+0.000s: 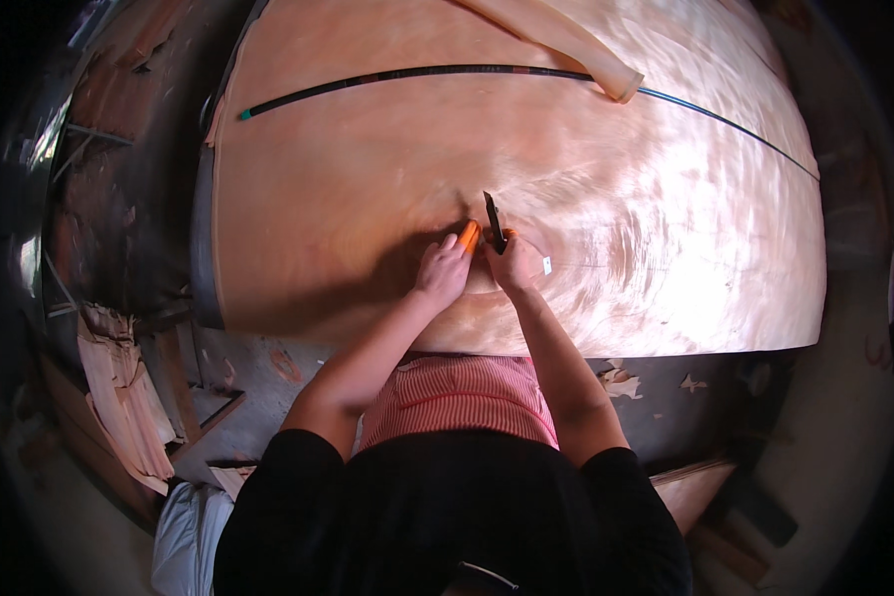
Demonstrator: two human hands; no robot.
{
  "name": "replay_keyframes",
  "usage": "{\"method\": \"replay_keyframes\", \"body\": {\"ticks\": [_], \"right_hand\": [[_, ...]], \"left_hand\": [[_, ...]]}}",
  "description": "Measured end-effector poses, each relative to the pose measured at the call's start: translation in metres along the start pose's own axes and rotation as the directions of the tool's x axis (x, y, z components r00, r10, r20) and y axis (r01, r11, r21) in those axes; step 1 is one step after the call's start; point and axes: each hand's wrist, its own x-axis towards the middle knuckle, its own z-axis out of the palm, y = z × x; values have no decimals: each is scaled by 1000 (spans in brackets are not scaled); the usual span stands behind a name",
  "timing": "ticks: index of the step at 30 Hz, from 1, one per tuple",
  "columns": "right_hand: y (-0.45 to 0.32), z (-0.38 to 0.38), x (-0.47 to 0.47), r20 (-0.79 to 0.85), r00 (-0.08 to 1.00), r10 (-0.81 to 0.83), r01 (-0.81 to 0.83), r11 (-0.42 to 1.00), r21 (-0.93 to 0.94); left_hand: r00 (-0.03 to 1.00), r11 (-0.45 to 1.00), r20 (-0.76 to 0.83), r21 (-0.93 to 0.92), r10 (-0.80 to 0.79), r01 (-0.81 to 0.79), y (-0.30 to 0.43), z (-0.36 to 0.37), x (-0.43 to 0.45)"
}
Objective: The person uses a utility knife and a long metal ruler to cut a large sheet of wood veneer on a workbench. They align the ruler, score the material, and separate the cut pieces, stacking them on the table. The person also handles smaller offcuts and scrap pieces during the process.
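A large wood veneer sheet (328,194) lies before me. My right hand (512,264) grips a dark utility knife (493,217), its tip pointing away from me and up off the grip. Just to its left, my left hand (447,268) rests at the sheet with orange covers on some fingers; whether it pinches anything cannot be told. A small piece of veneer (483,279) seems to lie beneath and between the hands. Beside my right hand is a small white sticker (547,265) bearing a mark.
Across the far part of the sheet lies a long thin rod (432,71), dark with a green end, partly under a rolled veneer strip (618,80). Torn veneer pieces (127,395) stand at the lower left, near a pale plastic bag (186,536). Veneer scraps (620,381) litter the floor.
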Motion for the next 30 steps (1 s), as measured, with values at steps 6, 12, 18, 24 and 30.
{"method": "replay_keyframes", "body": {"ticks": [6,12,18,24,30], "right_hand": [[-48,-37,7,201,954,-221,284,878,-386],[-11,-63,21,304,949,-82,158,959,-235],[32,-41,-61,321,945,65,-153,954,257],[17,-24,-85,120,989,91,-78,991,-107],[5,-34,-73,243,967,80,23,920,-392]], "left_hand": [[995,976,-91,214,47,-26,-8,30,1],[990,969,139,240,19,-53,3,2,6],[967,977,-235,-167,93,-134,0,30,-41],[969,978,134,-57,207,-201,36,13,-68],[957,980,217,-7,193,-197,39,16,-68]]}}
